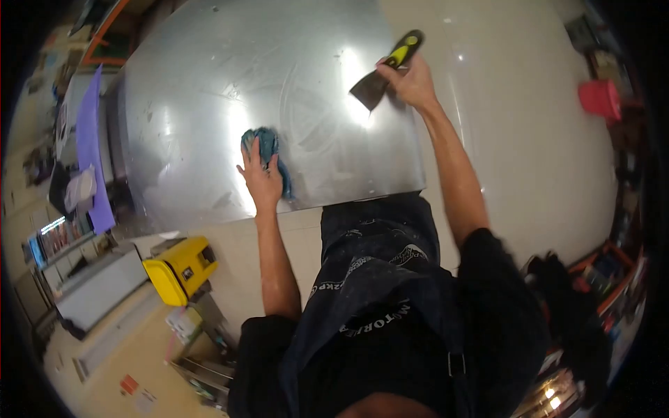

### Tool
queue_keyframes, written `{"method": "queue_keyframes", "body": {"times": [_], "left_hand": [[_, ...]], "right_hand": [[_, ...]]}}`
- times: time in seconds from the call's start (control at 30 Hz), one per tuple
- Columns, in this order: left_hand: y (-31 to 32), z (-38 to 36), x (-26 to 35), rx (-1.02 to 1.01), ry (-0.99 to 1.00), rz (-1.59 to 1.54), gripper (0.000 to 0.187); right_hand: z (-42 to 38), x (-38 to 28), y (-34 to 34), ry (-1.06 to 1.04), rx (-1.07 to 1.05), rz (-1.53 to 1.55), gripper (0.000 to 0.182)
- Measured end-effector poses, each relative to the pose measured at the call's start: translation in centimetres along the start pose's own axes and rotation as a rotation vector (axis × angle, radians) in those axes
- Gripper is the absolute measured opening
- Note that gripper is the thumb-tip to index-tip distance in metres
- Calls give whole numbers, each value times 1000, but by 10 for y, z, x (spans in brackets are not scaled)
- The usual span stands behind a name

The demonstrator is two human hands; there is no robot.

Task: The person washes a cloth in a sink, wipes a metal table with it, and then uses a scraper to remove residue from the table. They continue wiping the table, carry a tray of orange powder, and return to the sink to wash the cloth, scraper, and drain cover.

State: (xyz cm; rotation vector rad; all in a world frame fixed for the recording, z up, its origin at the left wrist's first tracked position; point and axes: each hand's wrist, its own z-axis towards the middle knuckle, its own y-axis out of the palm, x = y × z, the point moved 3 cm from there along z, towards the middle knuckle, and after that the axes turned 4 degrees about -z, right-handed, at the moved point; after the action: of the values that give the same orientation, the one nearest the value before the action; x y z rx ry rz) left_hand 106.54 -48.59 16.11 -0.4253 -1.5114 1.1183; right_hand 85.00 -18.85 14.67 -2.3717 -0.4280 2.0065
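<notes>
A metal-topped table point(209, 70) spreads out before me, its shiny surface streaked and smudged. On it, near the front edge, lies a crumpled blue-green cloth point(265, 139). My left hand point(261, 180) presses flat on this cloth, fingers spread. Over the table's right side, my right hand point(411, 80) is wrapped round the handle of a putty knife point(405, 50). The handle is black and yellow-green and points up and away. Its wide metal blade angles down to the left, close over the tabletop.
A yellow bin point(182, 270) stands on the floor at the lower left, beside a grey cabinet point(101, 289). Left of the table a purple panel point(90, 150) stands upright. A pink bucket point(599, 99) is at the far right, near cluttered shelves.
</notes>
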Motion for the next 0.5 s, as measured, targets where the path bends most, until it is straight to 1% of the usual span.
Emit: {"method": "queue_keyframes", "body": {"times": [0.03,0.07,0.1,0.17,0.2,0.23,0.27,0.33,0.37,0.43,0.47,0.5], "left_hand": [[-8,-8,-17,5,-36,5,52],[-11,-11,-22,0,-53,14,52],[-10,-14,-36,46,-81,12,53],[-8,-14,-43,89,-96,60,54],[-6,-12,-42,127,-110,79,54],[9,-25,-22,142,-94,109,54],[9,-26,-20,143,-116,118,53],[6,-23,-22,131,-151,135,53],[6,-21,-24,141,-146,130,52],[9,-23,-29,127,-153,129,52],[8,-21,-32,131,-170,134,51],[10,-18,-34,115,-155,97,52]], "right_hand": [[13,9,16,-32,-32,-87,53],[-16,-34,26,-50,-277,-390,34],[-20,-29,39,-151,-519,-309,33],[-9,-38,27,-128,-563,-478,32],[29,-30,-1,69,-396,-314,33],[40,-15,-50,-12,-329,-130,34],[47,-14,-60,-66,-264,43,34],[11,-9,-44,-498,-541,-398,32],[6,-21,-48,-230,-702,-302,42],[44,-23,-80,-123,-423,-56,43],[61,-18,-81,-68,-295,59,44],[46,-14,-61,-105,-440,-119,43]]}}
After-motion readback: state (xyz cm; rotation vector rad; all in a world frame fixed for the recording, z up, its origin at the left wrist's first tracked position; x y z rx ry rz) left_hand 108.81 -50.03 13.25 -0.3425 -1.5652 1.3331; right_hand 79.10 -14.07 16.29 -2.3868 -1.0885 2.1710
